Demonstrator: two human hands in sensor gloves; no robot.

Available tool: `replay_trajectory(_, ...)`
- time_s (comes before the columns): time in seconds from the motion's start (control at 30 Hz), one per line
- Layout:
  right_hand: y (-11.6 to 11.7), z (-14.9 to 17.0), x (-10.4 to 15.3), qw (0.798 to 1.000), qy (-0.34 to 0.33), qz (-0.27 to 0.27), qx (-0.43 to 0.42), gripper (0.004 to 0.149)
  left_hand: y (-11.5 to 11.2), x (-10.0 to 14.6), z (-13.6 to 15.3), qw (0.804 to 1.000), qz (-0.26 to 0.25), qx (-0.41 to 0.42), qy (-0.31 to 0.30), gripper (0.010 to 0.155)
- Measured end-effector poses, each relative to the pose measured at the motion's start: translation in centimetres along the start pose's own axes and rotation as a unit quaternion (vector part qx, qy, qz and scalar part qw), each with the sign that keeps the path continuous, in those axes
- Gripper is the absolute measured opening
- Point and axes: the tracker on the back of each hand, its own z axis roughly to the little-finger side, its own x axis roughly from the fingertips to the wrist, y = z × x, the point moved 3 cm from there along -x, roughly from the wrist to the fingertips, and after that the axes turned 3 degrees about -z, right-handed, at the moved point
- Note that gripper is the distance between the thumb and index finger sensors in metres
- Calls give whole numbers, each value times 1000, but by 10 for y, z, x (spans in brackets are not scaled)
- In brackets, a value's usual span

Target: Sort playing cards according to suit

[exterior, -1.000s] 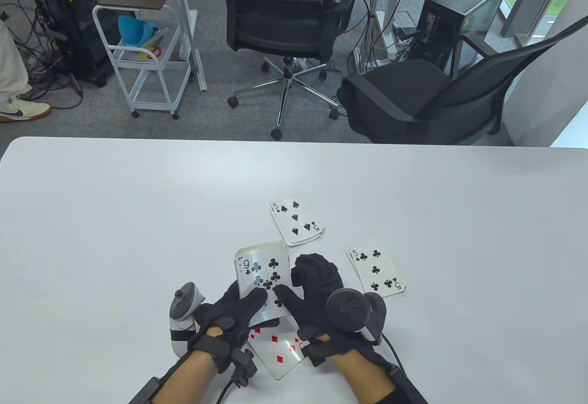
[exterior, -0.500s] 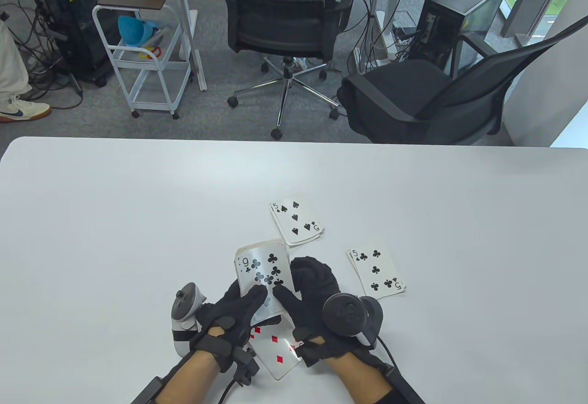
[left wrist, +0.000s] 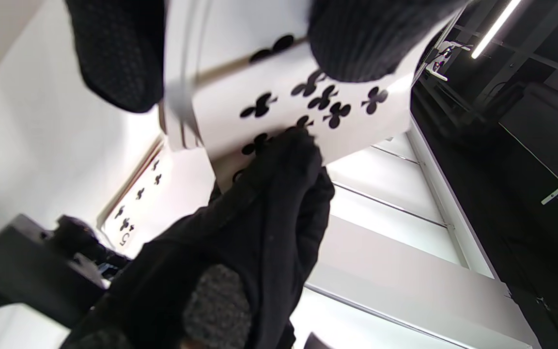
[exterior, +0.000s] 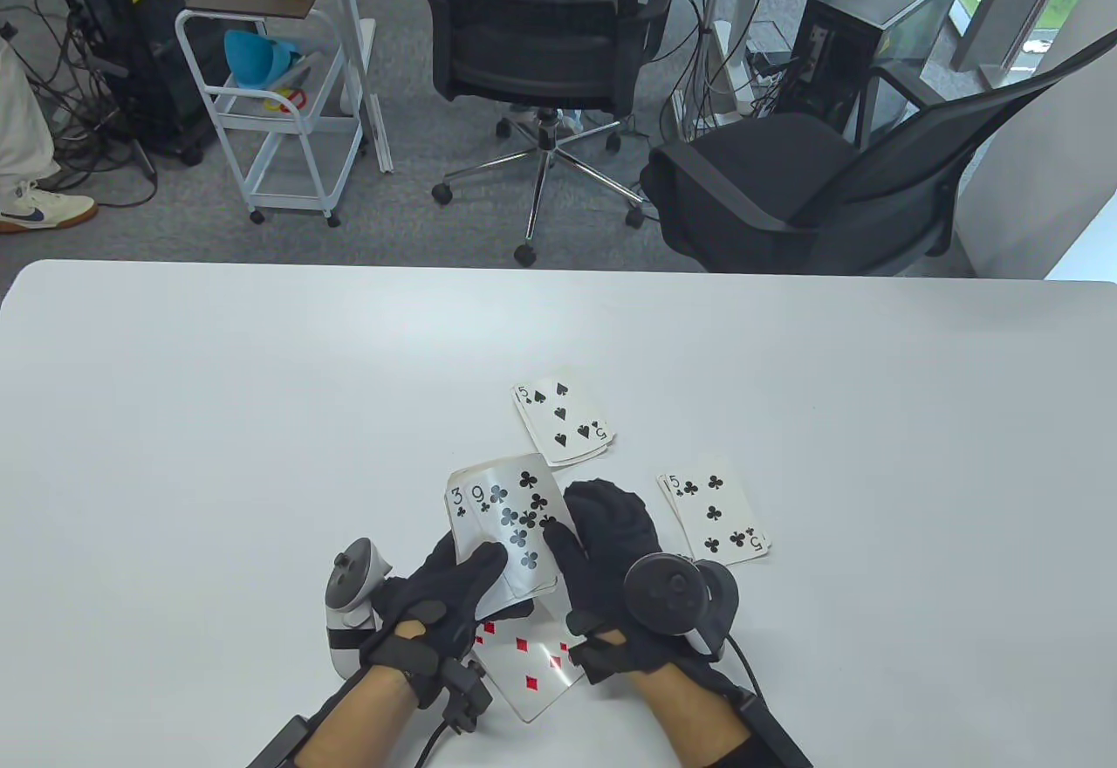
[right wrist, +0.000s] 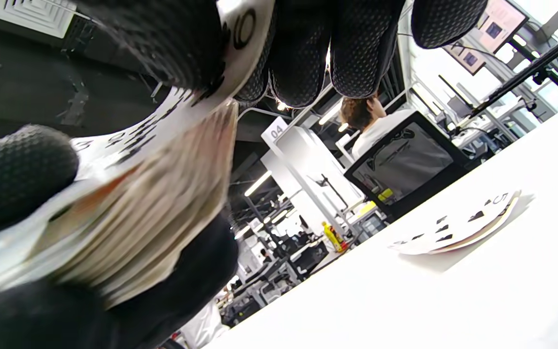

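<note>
My left hand point(exterior: 471, 567) grips a deck of playing cards point(exterior: 489, 580) face up just above the table. The right hand point(exterior: 572, 524) pinches the top card, a nine of clubs point(exterior: 515, 515), pulled partly off to the right. A three of clubs point(exterior: 457, 502) shows beneath it. In the left wrist view the nine of clubs point(left wrist: 284, 102) lies between fingertips point(left wrist: 279, 160) of both hands. A spade pile topped by a five point(exterior: 563, 423) lies beyond the hands. A club pile topped by a five point(exterior: 716, 517) sits to the right. A diamond card point(exterior: 528, 663) lies under my wrists.
The white table point(exterior: 218, 419) spreads wide to the left and far side. Two office chairs point(exterior: 541, 26) and a white cart point(exterior: 279, 105) stand on the floor beyond its far edge. In the right wrist view the spade pile point(right wrist: 458, 228) rests on the table.
The right hand has slid the nine of clubs to the right off the deck, uncovering the three of clubs. The left hand and the piles on the table have stayed put.
</note>
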Motion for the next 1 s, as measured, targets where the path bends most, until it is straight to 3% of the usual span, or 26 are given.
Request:
replay_trajectory(0.23,-26,30,-7,998,57,33,-7,39,2,0,-6,1000,-7,-5,-11,63)
replay_trajectory(0.53,-93,103,-9,973,188,123,53,38,7,0,-11,1000,-14,2,-18,63)
replay_trajectory(0.67,-99,133,-7,958,261,59,103,38,7,-2,-12,1000,-17,2,-19,63)
replay_trajectory(0.77,-91,148,-9,944,300,-21,133,38,6,-2,-11,1000,-16,1,-16,63)
replay_trajectory(0.87,-78,156,-9,917,341,-102,177,39,5,-2,-10,1000,-13,1,-15,63)
replay_trajectory(1.0,-65,161,-10,880,368,-118,277,43,6,-2,-10,1000,-12,1,-15,63)
